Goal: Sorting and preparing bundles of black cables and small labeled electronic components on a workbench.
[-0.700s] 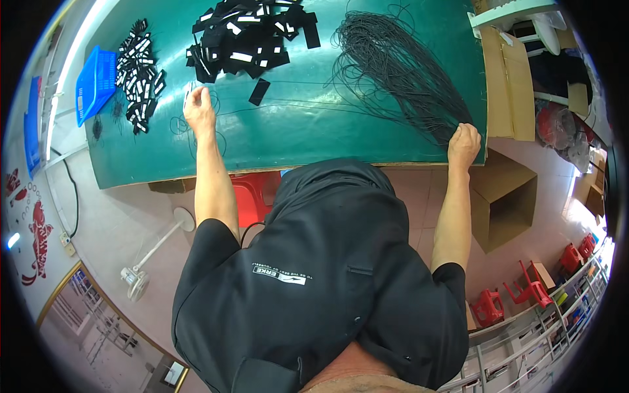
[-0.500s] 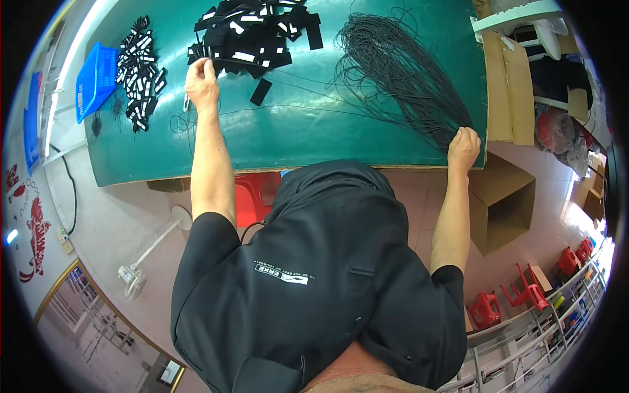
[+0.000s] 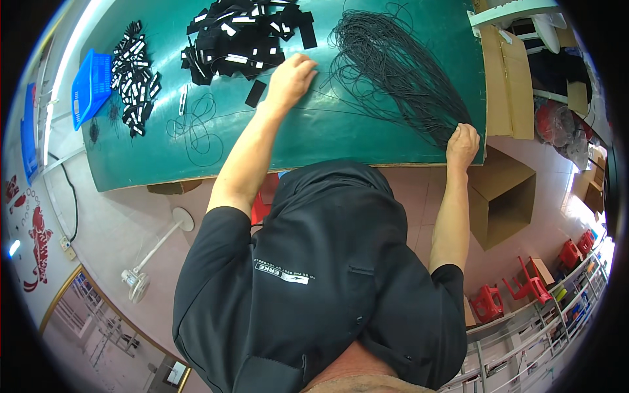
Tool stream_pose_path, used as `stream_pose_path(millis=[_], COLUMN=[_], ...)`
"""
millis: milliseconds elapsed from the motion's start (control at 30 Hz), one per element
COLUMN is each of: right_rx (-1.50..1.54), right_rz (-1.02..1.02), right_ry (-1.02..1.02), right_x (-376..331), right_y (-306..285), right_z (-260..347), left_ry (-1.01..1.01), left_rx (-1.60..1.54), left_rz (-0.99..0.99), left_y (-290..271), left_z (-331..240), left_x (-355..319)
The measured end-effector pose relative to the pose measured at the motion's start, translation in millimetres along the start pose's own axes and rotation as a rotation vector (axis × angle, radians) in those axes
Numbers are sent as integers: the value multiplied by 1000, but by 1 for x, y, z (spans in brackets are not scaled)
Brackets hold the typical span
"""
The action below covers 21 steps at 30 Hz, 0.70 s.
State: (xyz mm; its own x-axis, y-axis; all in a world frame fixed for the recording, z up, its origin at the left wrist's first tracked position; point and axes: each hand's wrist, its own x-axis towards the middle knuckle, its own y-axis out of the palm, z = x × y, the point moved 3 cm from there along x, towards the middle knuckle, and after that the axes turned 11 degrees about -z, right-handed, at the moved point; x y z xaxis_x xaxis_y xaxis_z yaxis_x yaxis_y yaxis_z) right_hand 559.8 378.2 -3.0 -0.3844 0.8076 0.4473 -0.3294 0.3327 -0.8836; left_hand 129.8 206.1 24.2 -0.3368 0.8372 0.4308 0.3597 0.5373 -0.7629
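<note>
A long bundle of thin black cords (image 3: pixel 400 72) lies slantwise on the green table (image 3: pixel 275 144). At its near right end, my right hand (image 3: pixel 462 145) is closed round the gathered cords close to the table edge. My left hand (image 3: pixel 293 80) is over the table between the bundle and a heap of black fabric pieces with white labels (image 3: pixel 236 46). Its fingers are curled together, and loose cord strands run up to the fingertips; what lies between them is hidden. Just left of that wrist is a single black fabric piece (image 3: pixel 255 93).
Loose loops of cord (image 3: pixel 200 131) lie left of my left forearm, near a small white-handled tool (image 3: pixel 183 99). Farther left are a pile of small labelled black pieces (image 3: pixel 136 82) and a blue plastic basket (image 3: pixel 92 88). An open cardboard box (image 3: pixel 501 196) stands beside the table's right corner.
My left hand has moved right from the near left side of the fabric heap toward the cord bundle. The loose loops behind it now show fully. My right hand has stayed at the bundle's end.
</note>
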Motion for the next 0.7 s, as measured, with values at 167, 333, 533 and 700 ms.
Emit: stream_pose_path(millis=[167, 333, 533, 700], right_rx=[9, 0, -14, 16], right_rz=[-7, -18, -23, -42], right_ry=[9, 8, 10, 7], right_x=[-1, 0, -2, -2], right_y=[0, 3, 3, 5], right_z=[-1, -2, -5, -2], left_ry=[38, -53, -160, -202], left_rx=[-37, 110, 337, 629], left_rz=[95, 169, -239, -401], left_y=[28, 22, -33, -96], left_z=[0, 18, 68, 139], left_x=[3, 3, 31, 38])
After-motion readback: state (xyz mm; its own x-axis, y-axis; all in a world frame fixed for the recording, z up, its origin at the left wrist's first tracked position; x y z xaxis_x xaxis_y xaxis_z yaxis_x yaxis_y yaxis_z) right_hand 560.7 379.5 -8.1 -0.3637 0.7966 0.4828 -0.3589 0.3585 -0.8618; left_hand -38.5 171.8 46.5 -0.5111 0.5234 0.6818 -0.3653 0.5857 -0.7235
